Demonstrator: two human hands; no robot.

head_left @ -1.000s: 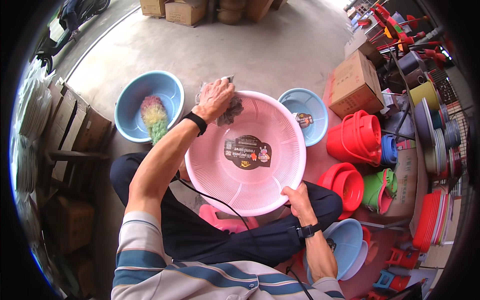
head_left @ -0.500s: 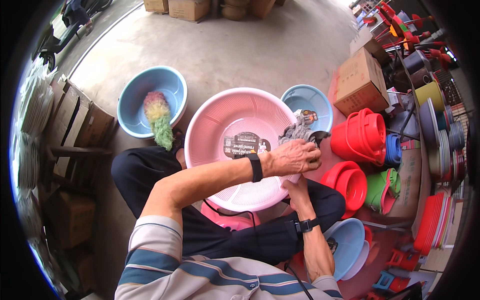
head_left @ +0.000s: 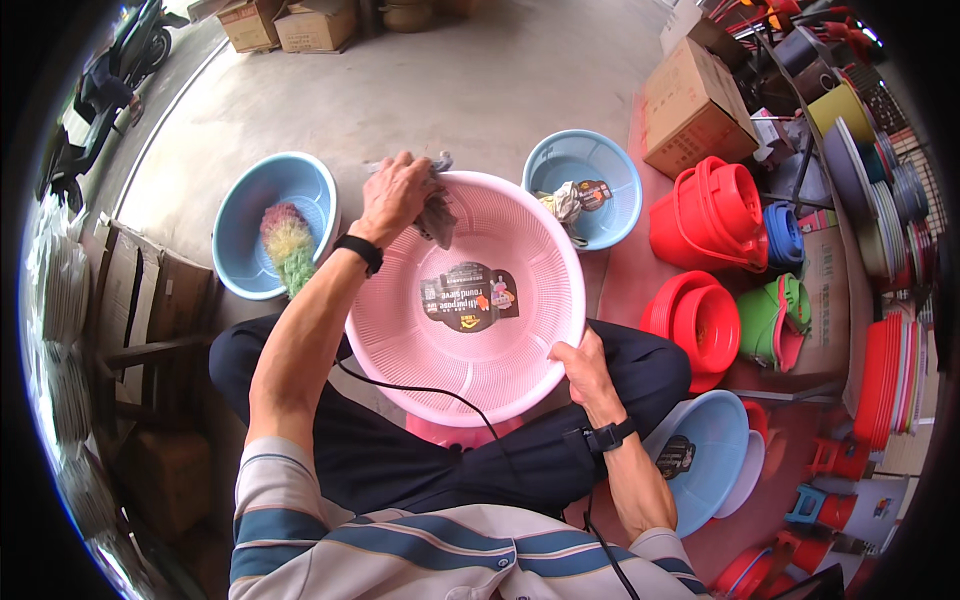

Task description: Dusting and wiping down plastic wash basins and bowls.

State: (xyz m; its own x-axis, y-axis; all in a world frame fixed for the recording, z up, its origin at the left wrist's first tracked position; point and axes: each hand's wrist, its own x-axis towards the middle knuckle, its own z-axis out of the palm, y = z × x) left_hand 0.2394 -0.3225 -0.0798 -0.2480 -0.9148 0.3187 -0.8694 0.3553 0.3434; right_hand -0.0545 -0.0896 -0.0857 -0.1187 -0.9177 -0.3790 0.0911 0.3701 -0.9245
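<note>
A large pink plastic sieve basket (head_left: pixel 560 350) rests over my lap, a dark label (head_left: pixel 470 297) on its inner bottom. My left hand (head_left: pixel 398 195) is closed on a grey cloth (head_left: pixel 436 218), pressed against the far-left rim of the basket. At the near-right rim, my right hand (head_left: pixel 585 370) grips the edge, thumb on top. Part of a pink object (head_left: pixel 450 432) shows beneath the basket, between my legs.
A blue basin (head_left: pixel 230 255) on the left holds a fluffy multicoloured duster (head_left: pixel 287 245). Ahead right, another blue basin (head_left: pixel 625 195) holds a crumpled cloth. Red buckets (head_left: pixel 705 215), a green bucket (head_left: pixel 765 325), stacked blue basins (head_left: pixel 710 440) and a carton (head_left: pixel 700 110) line the right side.
My left hand has swept the cloth from the basket's right rim to its far-left rim. The label inside has turned slightly, and my right hand now shows more fully on the rim.
</note>
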